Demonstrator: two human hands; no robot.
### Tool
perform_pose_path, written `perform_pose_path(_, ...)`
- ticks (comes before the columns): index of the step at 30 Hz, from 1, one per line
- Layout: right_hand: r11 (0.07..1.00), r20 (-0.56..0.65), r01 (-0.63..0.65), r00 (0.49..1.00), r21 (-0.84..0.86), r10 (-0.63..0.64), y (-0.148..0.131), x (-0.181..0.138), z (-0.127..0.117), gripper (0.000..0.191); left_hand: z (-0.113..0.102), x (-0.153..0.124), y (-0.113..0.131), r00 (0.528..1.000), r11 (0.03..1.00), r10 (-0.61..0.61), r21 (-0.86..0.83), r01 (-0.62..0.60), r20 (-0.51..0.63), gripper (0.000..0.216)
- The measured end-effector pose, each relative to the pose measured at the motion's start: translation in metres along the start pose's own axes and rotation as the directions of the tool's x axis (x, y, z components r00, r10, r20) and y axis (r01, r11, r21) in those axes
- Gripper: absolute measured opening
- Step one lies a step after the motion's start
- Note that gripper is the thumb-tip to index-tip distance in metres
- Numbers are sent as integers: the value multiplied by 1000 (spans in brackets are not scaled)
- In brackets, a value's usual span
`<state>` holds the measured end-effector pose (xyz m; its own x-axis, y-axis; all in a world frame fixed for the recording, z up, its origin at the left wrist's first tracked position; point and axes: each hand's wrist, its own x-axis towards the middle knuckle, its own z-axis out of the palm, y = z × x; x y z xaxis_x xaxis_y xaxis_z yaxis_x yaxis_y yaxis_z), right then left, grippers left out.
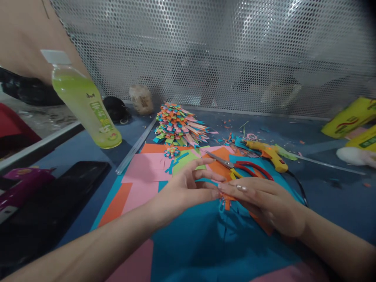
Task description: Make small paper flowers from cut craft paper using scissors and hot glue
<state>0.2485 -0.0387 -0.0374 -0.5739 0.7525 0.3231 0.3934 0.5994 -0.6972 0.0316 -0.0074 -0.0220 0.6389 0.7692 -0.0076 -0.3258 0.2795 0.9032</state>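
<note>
The fringe [227, 203], pinched over the blue sheet [188, 239] between the nearly closed fingertips of the left hand [185, 186] and the right hand [268, 199], should be feather-light, flexible and easily creased, best held at its core. It looks mostly orange, narrow-cut and splayed downward; the hands hide the rest.

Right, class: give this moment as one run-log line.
left hand: at orange paper piece | right hand: at same piece | scissors: on paper sheets | yellow glue gun: near scissors
</note>
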Motion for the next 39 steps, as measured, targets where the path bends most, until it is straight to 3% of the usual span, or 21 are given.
perform_pose_path(5,965,58,228,973,-130,-222,3,0,-2,50,1,0,0,998,999,-45,10,46,-53,54)
perform_pose_path(9,958,53,222,975,-184,-216,3,-1,-1,50,3,-1,1,997,999,-42,16,43,-62,55)
perform_pose_path(14,905,80,311,950,-291,-301,1,1,-1,59,0,-1,-1,999,999,-36,3,36,-33,53)
perform_pose_path(24,743,79,441,880,-503,-469,-10,10,-3,40,-3,2,-6,999,1000,-23,16,23,-28,53)
perform_pose_path(30,704,100,488,851,-516,-516,-8,9,-3,50,0,2,-4,997,999,-38,27,40,-61,56)
perform_pose_path(33,750,77,454,874,-481,-480,-4,9,0,52,2,3,-2,992,999,-44,-1,44,-121,49)
perform_pose_path(35,811,9,360,916,-461,-401,-1,10,5,48,1,5,-1,981,996,-85,-54,77,-173,41)
perform_pose_path(37,887,-175,192,942,-420,-286,1,12,10,47,-1,6,0,971,995,-93,-55,83,-222,38)
perform_pose_path(39,956,-361,33,922,-290,-142,4,15,16,52,-3,7,1,962,998,-16,60,33,-271,41)
